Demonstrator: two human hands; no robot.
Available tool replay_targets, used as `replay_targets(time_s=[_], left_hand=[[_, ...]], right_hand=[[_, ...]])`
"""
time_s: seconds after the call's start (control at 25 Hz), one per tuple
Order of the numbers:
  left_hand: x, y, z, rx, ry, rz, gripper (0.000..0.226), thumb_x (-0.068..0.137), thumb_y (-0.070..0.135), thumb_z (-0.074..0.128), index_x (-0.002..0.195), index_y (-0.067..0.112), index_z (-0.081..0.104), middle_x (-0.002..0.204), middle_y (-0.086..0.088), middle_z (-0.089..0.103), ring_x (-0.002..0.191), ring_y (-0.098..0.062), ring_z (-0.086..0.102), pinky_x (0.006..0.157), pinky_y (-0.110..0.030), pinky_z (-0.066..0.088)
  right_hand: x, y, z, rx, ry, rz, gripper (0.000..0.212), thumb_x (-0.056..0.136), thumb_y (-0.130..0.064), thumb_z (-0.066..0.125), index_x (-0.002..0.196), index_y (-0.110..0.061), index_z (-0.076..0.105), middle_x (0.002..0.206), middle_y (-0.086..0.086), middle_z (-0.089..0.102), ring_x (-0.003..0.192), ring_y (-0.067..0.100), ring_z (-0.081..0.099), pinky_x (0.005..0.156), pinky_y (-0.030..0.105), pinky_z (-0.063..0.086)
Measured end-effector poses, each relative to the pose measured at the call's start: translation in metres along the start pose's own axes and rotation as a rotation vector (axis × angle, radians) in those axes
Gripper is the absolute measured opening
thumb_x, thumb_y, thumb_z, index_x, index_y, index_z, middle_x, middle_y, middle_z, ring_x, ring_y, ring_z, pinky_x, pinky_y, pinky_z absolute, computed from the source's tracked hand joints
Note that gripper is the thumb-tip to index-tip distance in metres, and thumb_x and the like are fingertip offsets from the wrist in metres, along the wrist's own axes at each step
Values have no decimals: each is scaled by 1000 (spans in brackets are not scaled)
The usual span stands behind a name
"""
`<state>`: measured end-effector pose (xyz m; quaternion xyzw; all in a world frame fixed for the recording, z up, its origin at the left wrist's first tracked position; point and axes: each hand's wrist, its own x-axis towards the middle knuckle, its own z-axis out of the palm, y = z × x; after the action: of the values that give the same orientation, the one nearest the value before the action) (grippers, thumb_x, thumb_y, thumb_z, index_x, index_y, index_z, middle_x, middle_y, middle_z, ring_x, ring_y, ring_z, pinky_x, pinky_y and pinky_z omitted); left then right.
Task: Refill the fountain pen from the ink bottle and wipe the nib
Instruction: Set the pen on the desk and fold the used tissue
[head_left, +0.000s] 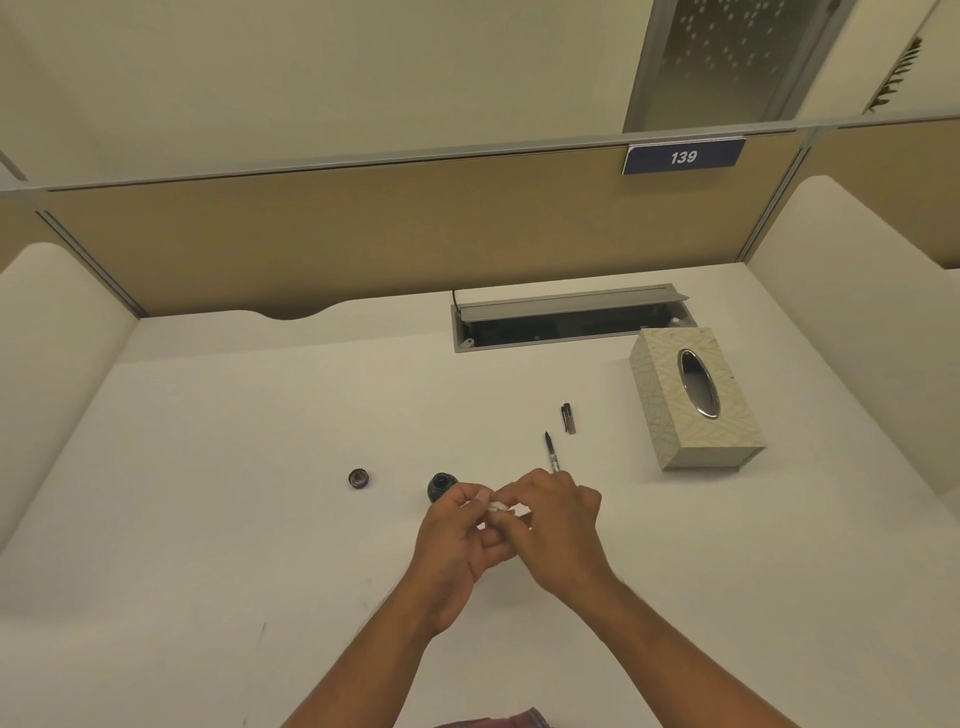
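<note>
My left hand (462, 540) and my right hand (556, 525) meet over the desk's middle. Both pinch a small white wad of tissue (500, 507) between their fingertips. The fountain pen (550, 451) points its dark nib away from me just beyond my right hand. Its rear end is hidden behind that hand, so I cannot tell whether it lies on the desk. The open ink bottle (440, 485) stands right behind my left fingers. Its round lid (358, 478) lies to the left. The pen cap (569, 418) lies farther back, right of the nib.
A patterned tissue box (670, 415) with an oval opening stands at the right. Behind it, a cable tray (566, 325) with a raised grey flap is sunk into the white desk (208, 493). Partition walls enclose the desk on three sides.
</note>
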<state>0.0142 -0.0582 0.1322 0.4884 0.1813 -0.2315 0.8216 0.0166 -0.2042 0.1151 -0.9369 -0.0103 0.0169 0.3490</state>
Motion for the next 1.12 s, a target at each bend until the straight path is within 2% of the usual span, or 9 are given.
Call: replay_targets(time_s=[0.12,0.2,0.28,0.36,0.52,0.72,0.88,0.96,1.12], left_hand=[[-5,3,0,97,17,35,17,112,20,57,111,3,62,118,-12,83,98,-38,83,78,-47,68],[-5,-1,-4,189,82,104,19,109,23,65,117,7,72,115,-9,82,95,-30,81,73,-42,65],[-5,-4,-10,257,145,168,13,105,21,71,113,17,81,104,-4,78,85,-23,69,70,-37,56],[-6,-6,-13,325,155,199,11,102,20,75,105,22,85,96,2,80,83,-20,65,72,-36,54],[-15,-3,-17,403,112,259,15,101,14,75,97,23,87,98,0,86,91,-21,78,82,-39,63],[-26,3,-33,402,99,292,20,98,9,76,94,23,89,97,0,87,90,-21,79,83,-39,65],[-34,3,-50,446,81,284,20,95,12,79,91,28,90,94,1,87,82,-26,75,86,-40,63],[-38,1,-58,516,59,315,21,95,12,79,91,30,90,91,2,86,77,-19,74,83,-36,63],[-43,-5,-71,652,-31,374,22,96,11,77,99,28,89,97,9,85,91,-11,79,85,-32,64]], right_hand=[[-6,-4,-4,163,23,50,13,99,-41,60,90,-38,69,93,-22,71,94,0,61,93,30,38],[-8,-7,-7,341,49,116,13,99,-35,65,89,-30,71,86,-14,75,82,6,68,82,30,54],[-9,-10,-9,468,80,198,14,98,-32,68,90,-23,74,83,-6,77,77,11,71,74,32,61],[-11,-14,-11,582,93,287,15,97,-31,70,90,-19,76,82,0,78,74,17,74,71,31,62],[-21,-27,-13,773,61,386,14,97,-24,70,95,-12,77,82,7,80,69,18,74,69,28,62],[-36,-44,-3,946,36,430,15,98,-20,70,96,-8,78,87,16,79,72,21,70,76,35,63],[-53,-54,13,992,63,468,13,97,-18,71,97,-7,79,85,15,77,74,24,70,80,37,63],[-61,-58,20,1006,90,491,14,95,-19,73,97,-7,78,85,15,77,74,24,70,79,36,62],[-75,-61,32,1021,157,538,13,94,-18,75,100,-6,77,87,16,78,72,23,70,77,34,61]])
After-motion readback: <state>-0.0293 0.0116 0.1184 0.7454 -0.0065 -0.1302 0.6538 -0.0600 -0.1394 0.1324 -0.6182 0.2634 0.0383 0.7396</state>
